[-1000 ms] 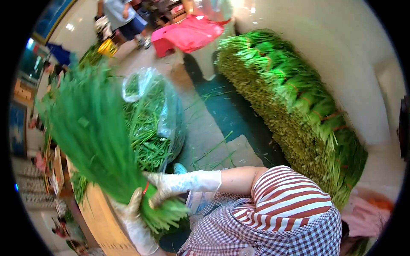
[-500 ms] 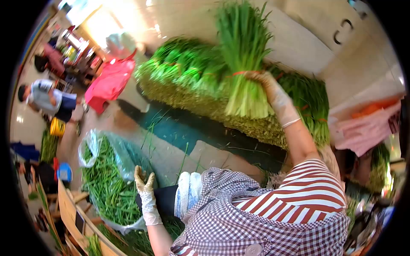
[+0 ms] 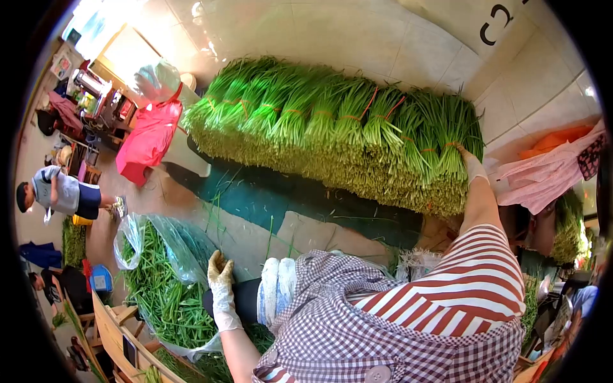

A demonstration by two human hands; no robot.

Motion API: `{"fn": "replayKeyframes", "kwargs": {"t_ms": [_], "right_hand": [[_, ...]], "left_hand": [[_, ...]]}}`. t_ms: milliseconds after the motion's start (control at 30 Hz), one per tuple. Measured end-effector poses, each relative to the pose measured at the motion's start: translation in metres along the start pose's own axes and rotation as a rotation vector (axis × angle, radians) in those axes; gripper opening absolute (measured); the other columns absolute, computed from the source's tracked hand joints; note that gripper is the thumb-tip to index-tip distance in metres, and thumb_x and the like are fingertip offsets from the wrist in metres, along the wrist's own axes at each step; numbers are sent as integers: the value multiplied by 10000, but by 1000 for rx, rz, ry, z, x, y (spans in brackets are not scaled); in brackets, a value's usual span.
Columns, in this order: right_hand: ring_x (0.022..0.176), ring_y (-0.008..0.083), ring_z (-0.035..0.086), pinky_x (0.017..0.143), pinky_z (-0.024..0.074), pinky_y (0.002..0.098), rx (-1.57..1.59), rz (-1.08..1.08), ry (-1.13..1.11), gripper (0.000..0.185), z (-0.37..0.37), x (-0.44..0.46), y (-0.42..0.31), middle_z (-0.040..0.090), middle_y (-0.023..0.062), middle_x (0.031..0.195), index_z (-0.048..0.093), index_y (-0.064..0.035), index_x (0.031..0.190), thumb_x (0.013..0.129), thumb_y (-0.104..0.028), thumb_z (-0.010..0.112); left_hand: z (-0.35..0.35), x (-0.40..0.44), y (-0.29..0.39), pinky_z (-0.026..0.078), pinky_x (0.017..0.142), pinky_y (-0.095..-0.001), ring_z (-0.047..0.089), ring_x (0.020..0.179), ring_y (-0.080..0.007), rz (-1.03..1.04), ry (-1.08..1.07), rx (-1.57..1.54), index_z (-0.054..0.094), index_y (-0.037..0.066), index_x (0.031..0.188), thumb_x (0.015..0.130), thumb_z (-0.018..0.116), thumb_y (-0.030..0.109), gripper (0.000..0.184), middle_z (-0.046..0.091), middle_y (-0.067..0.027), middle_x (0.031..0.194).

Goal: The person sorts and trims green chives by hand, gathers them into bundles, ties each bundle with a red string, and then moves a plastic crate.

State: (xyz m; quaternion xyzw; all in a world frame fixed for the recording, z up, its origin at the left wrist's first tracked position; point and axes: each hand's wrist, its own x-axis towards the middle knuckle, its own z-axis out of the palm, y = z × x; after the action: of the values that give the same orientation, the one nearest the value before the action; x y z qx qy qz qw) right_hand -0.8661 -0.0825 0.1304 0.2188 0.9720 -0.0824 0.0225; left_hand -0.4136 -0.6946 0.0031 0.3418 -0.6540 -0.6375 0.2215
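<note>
Far L, a person (image 3: 64,191) in grey top + navy shorts stands on the floor, w/ a dark blue cloth (image 3: 41,254) and a blue container (image 3: 101,279) nr the L edge below. Bottom L: wooden tabletop (image 3: 108,329), a dark flat rectangle (image 3: 129,351) on it, too small to ID. Further up, bright pink plastic (image 3: 150,137) hangs draped, pale filled bag (image 3: 157,81) just behind. Next, a clear plastic bag (image 3: 185,246) full of loose cut greens (image 3: 169,297). L hand (image 3: 221,290), in a whitish glove w/ stained fingertips, is just beside that bag's R side, fingers loosely parted, nothing in them; can't tell if it touches the plastic. Dark-clad leg (image 3: 248,300) right by it. Mid-floor: teal mat (image 3: 255,195) w/ stray green blades on it. Beyond, a long stack of garlic chives (image 3: 306,124) runs along the tiled wall, red bands round the bundles, pale stem ends facing the wearer. R hand (image 3: 471,163), also gloved, is well apart from the L, touching the end bundle (image 3: 452,167) nr its band, atop the stack's R end; fingers partly hidden, can't tell if they grip. Far R: pink cloth (image 3: 543,175), orange cloth (image 3: 555,142) behind.
</note>
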Motion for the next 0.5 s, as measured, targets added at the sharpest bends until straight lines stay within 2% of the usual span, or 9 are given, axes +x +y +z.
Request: {"fn": "replayKeyframes", "kwargs": {"t_ms": [133,200,233,267,300,433,467,500], "right_hand": [[1228,314,439,965,373,515,62,-63,304,701,-11,-12,-26,374,69,1438,342,-188,1433,805,-318,626],[1176,315,514,923,441,497,-175,-327,450,706,-9,-34,-26,446,62,1403,381,-204,1417,778,-289,671],[1164,298,522,924,442,489,-374,-641,519,717,-10,-70,-40,417,43,1433,387,-268,1414,763,-291,687],[1163,300,525,931,441,491,-625,-713,366,661,-9,-89,-39,382,49,1458,438,-224,1391,781,-334,668],[1143,300,533,929,444,487,-715,-770,290,632,-4,-93,-33,399,53,1429,452,-216,1372,786,-330,660],[1066,298,563,924,453,471,-682,-1045,155,516,20,-108,-66,464,69,1314,506,-186,1293,809,-313,631],[1047,298,570,922,456,467,-682,-1128,116,489,29,-122,-81,481,73,1285,520,-178,1274,814,-309,623],[1028,297,578,921,458,463,-695,-1220,73,462,38,-139,-107,497,77,1257,533,-170,1254,820,-305,616]], "left_hand": [[-3,-14,-1,437,958,-312,545,1081,-207,8,17,12,463,16,1329,822,658,-15,544,547,-137,1240],[-9,-18,-13,467,932,-343,584,1044,-234,68,59,114,484,4,1306,804,680,33,540,574,-164,1216],[-14,-31,-19,463,948,-356,577,1096,-245,78,119,219,495,6,1297,788,710,77,557,576,-168,1229],[-16,-34,-25,450,971,-359,563,1137,-254,85,123,176,501,6,1293,777,726,100,571,577,-167,1239],[-14,-41,-13,443,979,-357,557,1144,-249,99,103,278,508,1,1286,774,732,100,567,573,-164,1243],[8,-97,-30,410,1015,-372,528,1183,-278,217,198,96,511,10,1278,807,713,152,533,556,-180,1253],[5,-120,-2,370,1055,-367,480,1236,-266,176,162,149,459,-4,1321,840,678,147,549,511,-175,1323],[6,-131,-9,379,1049,-364,483,1235,-274,199,228,198,458,3,1322,839,674,159,551,515,-179,1315]]}}
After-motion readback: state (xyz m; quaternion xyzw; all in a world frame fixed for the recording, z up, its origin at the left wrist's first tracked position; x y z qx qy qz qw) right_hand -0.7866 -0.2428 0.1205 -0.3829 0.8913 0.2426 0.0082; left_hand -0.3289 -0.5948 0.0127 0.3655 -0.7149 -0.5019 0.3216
